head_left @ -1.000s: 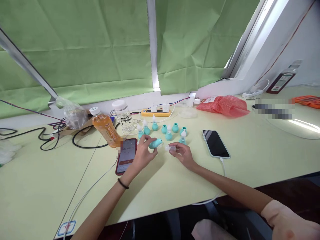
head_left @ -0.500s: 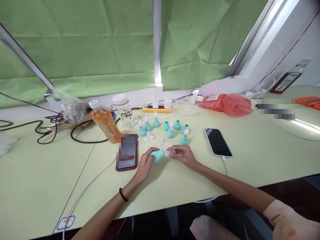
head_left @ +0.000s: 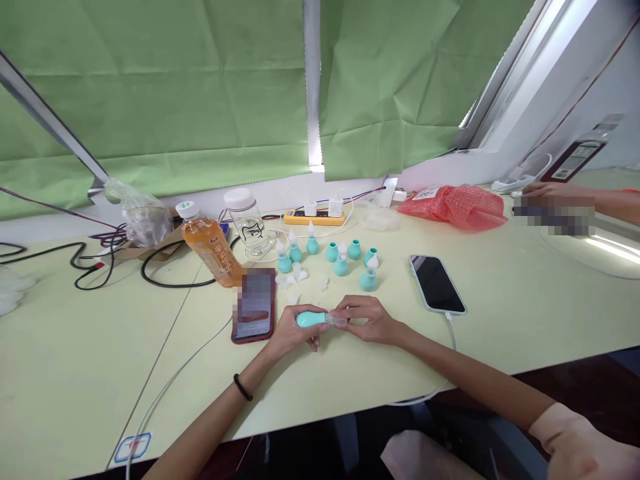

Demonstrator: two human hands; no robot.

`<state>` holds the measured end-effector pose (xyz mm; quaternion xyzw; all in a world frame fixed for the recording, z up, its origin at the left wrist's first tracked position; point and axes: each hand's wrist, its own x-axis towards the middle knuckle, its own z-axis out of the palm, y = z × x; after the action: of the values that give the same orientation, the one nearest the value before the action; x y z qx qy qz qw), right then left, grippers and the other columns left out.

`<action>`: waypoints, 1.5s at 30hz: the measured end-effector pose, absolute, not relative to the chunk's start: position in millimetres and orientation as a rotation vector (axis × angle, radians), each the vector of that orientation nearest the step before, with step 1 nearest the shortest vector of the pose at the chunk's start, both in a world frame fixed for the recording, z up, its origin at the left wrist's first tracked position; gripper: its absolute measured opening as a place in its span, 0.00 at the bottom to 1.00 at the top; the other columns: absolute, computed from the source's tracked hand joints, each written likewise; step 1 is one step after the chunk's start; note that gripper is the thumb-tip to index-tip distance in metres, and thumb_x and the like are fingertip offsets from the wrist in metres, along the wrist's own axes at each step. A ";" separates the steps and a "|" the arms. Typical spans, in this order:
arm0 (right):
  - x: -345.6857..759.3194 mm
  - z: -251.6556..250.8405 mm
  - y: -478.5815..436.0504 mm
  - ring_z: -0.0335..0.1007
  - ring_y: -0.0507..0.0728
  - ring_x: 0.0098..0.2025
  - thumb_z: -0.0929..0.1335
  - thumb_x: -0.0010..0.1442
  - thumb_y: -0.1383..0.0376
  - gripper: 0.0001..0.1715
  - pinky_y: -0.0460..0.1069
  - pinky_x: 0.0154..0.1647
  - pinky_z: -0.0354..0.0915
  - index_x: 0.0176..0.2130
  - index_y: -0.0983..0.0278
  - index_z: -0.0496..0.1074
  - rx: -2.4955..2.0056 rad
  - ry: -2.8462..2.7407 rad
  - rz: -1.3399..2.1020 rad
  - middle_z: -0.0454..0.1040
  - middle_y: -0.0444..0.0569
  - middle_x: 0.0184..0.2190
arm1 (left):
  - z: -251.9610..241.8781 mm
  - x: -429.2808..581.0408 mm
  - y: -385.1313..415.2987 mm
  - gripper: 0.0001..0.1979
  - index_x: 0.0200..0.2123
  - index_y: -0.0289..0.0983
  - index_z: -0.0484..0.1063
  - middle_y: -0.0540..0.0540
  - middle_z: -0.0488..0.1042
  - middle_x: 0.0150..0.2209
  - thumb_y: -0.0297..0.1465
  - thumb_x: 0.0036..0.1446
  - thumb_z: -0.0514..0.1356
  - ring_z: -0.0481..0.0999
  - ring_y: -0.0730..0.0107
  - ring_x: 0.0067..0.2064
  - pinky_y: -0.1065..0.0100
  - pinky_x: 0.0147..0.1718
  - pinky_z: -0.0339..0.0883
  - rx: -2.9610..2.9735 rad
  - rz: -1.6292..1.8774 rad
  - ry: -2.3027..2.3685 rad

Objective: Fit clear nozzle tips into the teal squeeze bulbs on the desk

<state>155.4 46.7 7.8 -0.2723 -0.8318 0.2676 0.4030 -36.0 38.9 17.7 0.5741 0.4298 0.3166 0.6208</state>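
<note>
My left hand (head_left: 295, 329) is closed around a teal squeeze bulb (head_left: 311, 319), lying sideways with its neck to the right. With thumb and fingertips my right hand (head_left: 367, 319) pinches a clear plastic nozzle (head_left: 336, 319) against the bulb's neck. How far the two parts are joined is hidden by the fingers. Beyond my hands stand several more teal bulbs (head_left: 368, 280), some topped with whitish pointed tips and some with open necks. Small white and clear pieces (head_left: 297, 272) lie loose among them.
On the left are a red-cased phone (head_left: 255, 307), an orange drink bottle (head_left: 213, 247) and a clear jar (head_left: 249, 227). A charging phone (head_left: 437, 285) lies right. Behind are a yellow power strip (head_left: 314, 218) and red bubble wrap (head_left: 455, 208). Another person's hand (head_left: 555, 192) reaches in far right.
The bulb has turned from tilted to nearly level, and the nozzle now meets its neck. My left fingers have shifted below the bulb. Another person's hand has appeared at the far right.
</note>
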 end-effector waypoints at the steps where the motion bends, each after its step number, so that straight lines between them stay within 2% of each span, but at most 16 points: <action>1: 156.0 6.1 46.7 0.65 0.54 0.31 0.65 0.51 0.64 0.14 0.49 0.29 0.63 0.39 0.59 0.71 -0.679 -2.136 0.641 0.71 0.51 0.31 | 16.1 -36.6 39.1 0.20 0.34 0.31 0.67 0.53 0.66 0.14 0.37 0.38 0.63 0.66 0.76 0.15 0.72 0.15 0.65 1.330 0.723 0.991; 6: 157.8 3.0 48.0 0.66 0.54 0.31 0.64 0.51 0.65 0.14 0.48 0.29 0.62 0.40 0.58 0.70 -0.655 -2.233 0.602 0.71 0.50 0.30 | 7.4 -35.5 37.5 0.17 0.31 0.33 0.69 0.54 0.65 0.16 0.36 0.37 0.64 0.60 0.82 0.13 0.77 0.11 0.58 1.478 0.788 1.077; 11: 153.9 5.4 46.9 0.65 0.52 0.27 0.66 0.49 0.64 0.14 0.47 0.26 0.64 0.38 0.61 0.71 -0.731 -2.054 0.827 0.71 0.49 0.28 | 9.8 -32.4 33.2 0.17 0.32 0.33 0.70 0.51 0.69 0.22 0.37 0.38 0.63 0.61 0.82 0.14 0.77 0.11 0.56 1.607 0.871 1.151; 14: 151.7 8.0 45.7 0.65 0.52 0.25 0.68 0.47 0.64 0.15 0.47 0.24 0.64 0.37 0.63 0.72 -0.754 -1.965 0.968 0.70 0.49 0.27 | 12.2 -32.5 32.4 0.16 0.32 0.34 0.70 0.48 0.72 0.25 0.37 0.38 0.62 0.66 0.78 0.18 0.75 0.15 0.60 1.733 0.908 1.167; 17: 151.0 10.0 45.7 0.65 0.52 0.26 0.68 0.46 0.63 0.15 0.46 0.24 0.64 0.37 0.64 0.72 -0.781 -1.914 1.066 0.70 0.49 0.27 | 11.9 -33.2 33.0 0.15 0.32 0.35 0.71 0.47 0.73 0.28 0.37 0.39 0.62 0.71 0.71 0.26 0.73 0.23 0.65 1.862 0.955 1.171; 21: 150.1 9.1 46.7 0.65 0.51 0.26 0.69 0.44 0.63 0.15 0.45 0.23 0.65 0.35 0.66 0.73 -0.811 -1.834 1.169 0.70 0.49 0.27 | 10.0 -34.3 34.1 0.13 0.31 0.35 0.71 0.46 0.74 0.30 0.36 0.42 0.61 0.72 0.68 0.31 0.70 0.29 0.65 2.013 1.021 1.125; 32: 150.0 10.0 52.2 0.63 0.48 0.20 0.72 0.36 0.66 0.17 0.44 0.18 0.64 0.30 0.71 0.73 -0.880 -1.577 1.675 0.71 0.47 0.21 | 8.1 -35.2 33.4 0.12 0.37 0.34 0.68 0.47 0.71 0.26 0.34 0.48 0.57 0.69 0.73 0.27 0.72 0.25 0.62 2.446 1.034 0.996; 37: 152.0 13.2 55.9 0.63 0.48 0.19 0.73 0.36 0.65 0.17 0.44 0.19 0.64 0.29 0.72 0.73 -0.911 -1.558 1.842 0.70 0.46 0.21 | 9.8 -31.0 28.3 0.12 0.37 0.34 0.68 0.46 0.70 0.25 0.32 0.47 0.58 0.69 0.73 0.26 0.73 0.23 0.62 2.479 1.146 0.945; 39: 153.1 18.3 57.3 0.64 0.48 0.20 0.72 0.37 0.64 0.20 0.45 0.21 0.64 0.33 0.72 0.72 -0.906 -1.654 1.799 0.70 0.46 0.21 | 10.4 -29.0 26.8 0.11 0.35 0.34 0.69 0.46 0.70 0.25 0.30 0.45 0.59 0.69 0.74 0.25 0.73 0.23 0.62 2.398 1.224 0.955; 41: 154.3 26.8 59.6 0.66 0.50 0.24 0.70 0.42 0.61 0.23 0.46 0.24 0.65 0.38 0.71 0.70 -0.913 -1.756 1.614 0.70 0.47 0.23 | 11.6 -27.6 26.2 0.10 0.34 0.34 0.70 0.46 0.71 0.26 0.29 0.44 0.59 0.69 0.73 0.27 0.72 0.25 0.63 2.286 1.306 0.996; 45: 153.7 43.8 70.6 0.66 0.53 0.35 0.65 0.50 0.61 0.20 0.48 0.33 0.64 0.42 0.70 0.66 -1.043 -2.034 0.851 0.69 0.52 0.36 | 14.4 -28.3 26.7 0.09 0.31 0.35 0.71 0.45 0.72 0.29 0.28 0.43 0.60 0.70 0.70 0.29 0.68 0.30 0.65 2.111 1.445 1.068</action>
<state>153.7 70.6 43.8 -0.4015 -0.7831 0.3274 0.3440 -28.3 26.7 14.4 0.7484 0.3786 0.5126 0.1838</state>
